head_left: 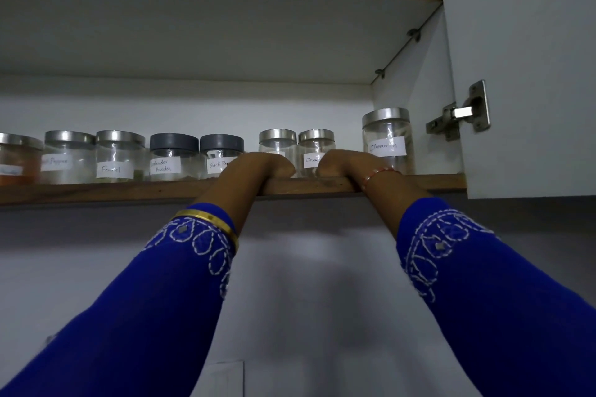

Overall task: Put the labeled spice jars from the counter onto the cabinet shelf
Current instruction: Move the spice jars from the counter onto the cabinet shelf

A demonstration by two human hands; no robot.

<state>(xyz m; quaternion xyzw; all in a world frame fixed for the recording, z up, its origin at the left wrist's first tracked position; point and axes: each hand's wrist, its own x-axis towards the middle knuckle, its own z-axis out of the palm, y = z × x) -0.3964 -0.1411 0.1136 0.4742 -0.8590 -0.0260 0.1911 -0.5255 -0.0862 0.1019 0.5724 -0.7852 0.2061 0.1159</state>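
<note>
Both raised, wrists bent over the shelf edge (300, 185): left grip (258, 164) curled round a steel-lidded jar (277, 143), right grip (346, 163) round the neighbouring "Cinn…" jar (316, 148), fingers hidden behind. Beyond the right grip, a taller Cinnamon jar (387, 138), seemingly clear inside. Left of the left grip, a row: Black Pepper jar (221, 155), Coriander Powder (173, 156), Fennel (119, 155), then an orange-filled jar (17, 159).
</note>
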